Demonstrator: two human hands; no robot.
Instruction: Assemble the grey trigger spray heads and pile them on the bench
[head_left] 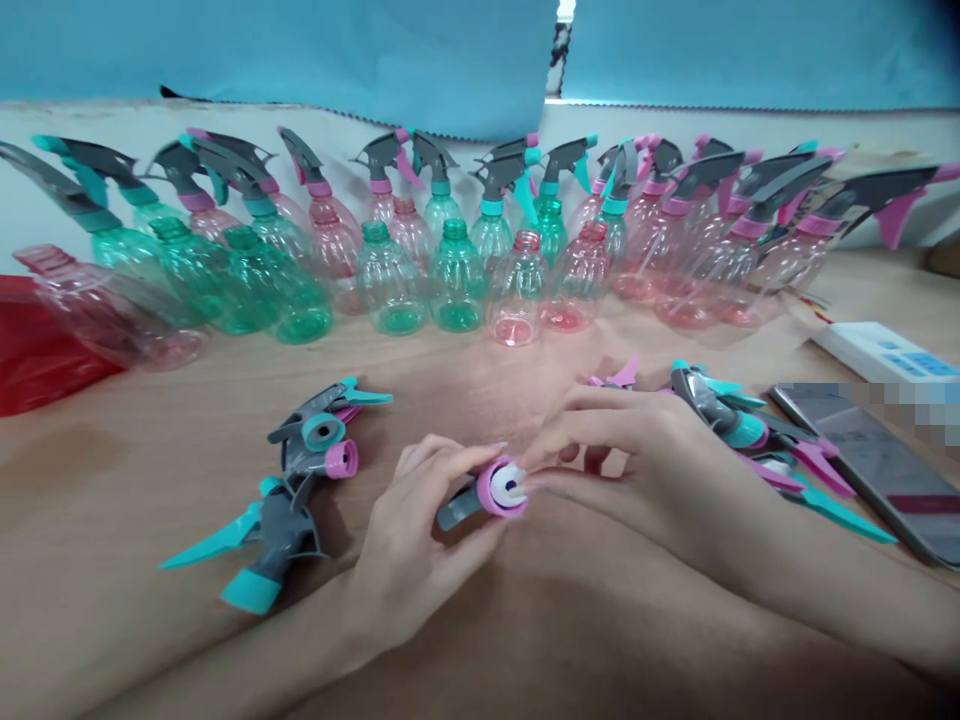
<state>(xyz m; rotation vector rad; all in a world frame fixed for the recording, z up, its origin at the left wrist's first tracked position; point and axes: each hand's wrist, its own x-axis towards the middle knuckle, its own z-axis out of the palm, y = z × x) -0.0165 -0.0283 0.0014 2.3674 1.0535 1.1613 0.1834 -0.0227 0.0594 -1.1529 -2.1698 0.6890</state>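
"What are our two hands holding?"

"One sprayer. Our left hand pinches it between thumb and fingers. Our right hand has its thumb and fingertips at the rim of one white plug, inside one pink collar; we can't tell whether they pinch it."

"And around our fingers?"

"Left of them, a pile showing three collars, two teal, one pink. Beyond the fingertips, seven open bottles in front: four green, three red. Right, one phone."
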